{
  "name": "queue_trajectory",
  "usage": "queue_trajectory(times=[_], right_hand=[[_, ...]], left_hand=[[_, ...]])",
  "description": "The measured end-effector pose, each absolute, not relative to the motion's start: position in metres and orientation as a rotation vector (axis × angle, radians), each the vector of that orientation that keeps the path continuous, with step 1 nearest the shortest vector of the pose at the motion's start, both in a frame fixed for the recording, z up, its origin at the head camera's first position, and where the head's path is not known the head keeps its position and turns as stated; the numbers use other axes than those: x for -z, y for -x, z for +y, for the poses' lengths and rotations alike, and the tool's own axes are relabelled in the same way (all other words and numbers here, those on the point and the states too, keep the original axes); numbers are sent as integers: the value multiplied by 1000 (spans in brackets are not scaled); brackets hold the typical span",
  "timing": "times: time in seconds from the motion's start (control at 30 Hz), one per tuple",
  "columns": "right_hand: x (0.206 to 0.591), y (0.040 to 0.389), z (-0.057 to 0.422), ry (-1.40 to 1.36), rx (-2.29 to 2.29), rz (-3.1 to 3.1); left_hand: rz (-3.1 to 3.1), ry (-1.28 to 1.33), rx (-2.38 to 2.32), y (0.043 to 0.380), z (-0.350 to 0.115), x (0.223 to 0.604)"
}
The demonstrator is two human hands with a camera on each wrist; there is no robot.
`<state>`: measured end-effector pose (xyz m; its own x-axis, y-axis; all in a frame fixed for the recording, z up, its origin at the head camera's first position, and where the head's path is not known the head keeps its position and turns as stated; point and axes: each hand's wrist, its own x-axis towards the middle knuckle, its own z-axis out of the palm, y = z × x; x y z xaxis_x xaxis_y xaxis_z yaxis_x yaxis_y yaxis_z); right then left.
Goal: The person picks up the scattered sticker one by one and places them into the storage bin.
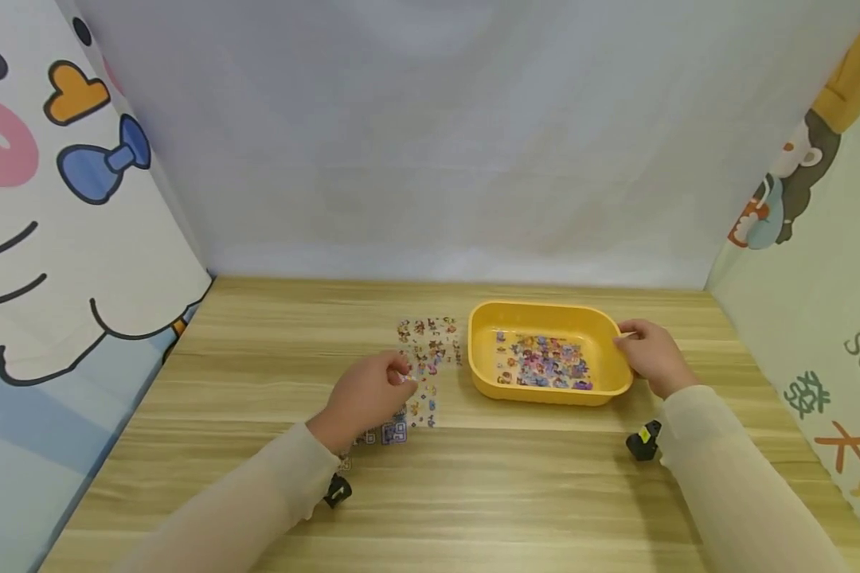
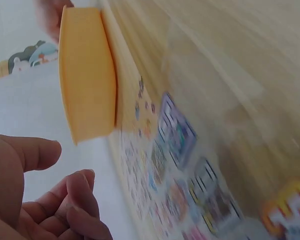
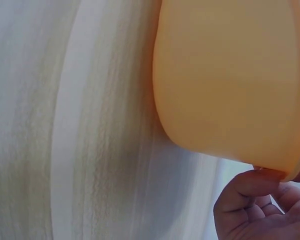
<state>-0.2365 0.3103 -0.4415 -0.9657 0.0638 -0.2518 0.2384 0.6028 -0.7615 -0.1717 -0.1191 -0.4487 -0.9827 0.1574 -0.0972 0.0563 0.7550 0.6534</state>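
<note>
1. Gripping the yellow tray point(image 1: 545, 395) by its right end, the right hand point(image 1: 655, 358) pinches the rim between thumb and bent fingers, as the right wrist view also shows.
2. Tray position and axis: right of centre, on the far part of the wooden table point(image 1: 487, 493). The long axis runs left to right across the table, with the right end slightly nearer the person; the open side faces upward.
3. Tray contents: many small coloured stickers point(image 1: 550, 363), crowded over the middle and right of the floor, with a few lying singly along the left (individual figures are too small to name).
4. Left hand point(image 1: 364, 395): above the clear printed sheets point(image 1: 430, 350), left of the tray and apart from its wall. The fingers are loosely curled, with a gap between thumb and forefinger in the left wrist view; they hold nothing visible.
5. Sheet arrangement: the farther prints form a strip whose long axis runs front to back, close beside the tray's left wall. Nearer prints, including 1 purple-framed sticker point(image 1: 394, 432), lie partly hidden by the left hand.
</note>
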Motion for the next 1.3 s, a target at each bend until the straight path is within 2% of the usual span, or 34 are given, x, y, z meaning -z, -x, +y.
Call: queue_trajectory(times=[0.37, 1.03, 1.3], right_hand=[[441, 234, 309, -255, 1294, 2634], [440, 234, 308, -264, 1290, 2628], [439, 235, 308, -265, 1295, 2625]], left_hand=[[2870, -216, -927, 154, -171, 450], [3174, -415, -475, 138, -196, 463], [3119, -392, -381, 139, -199, 469]])
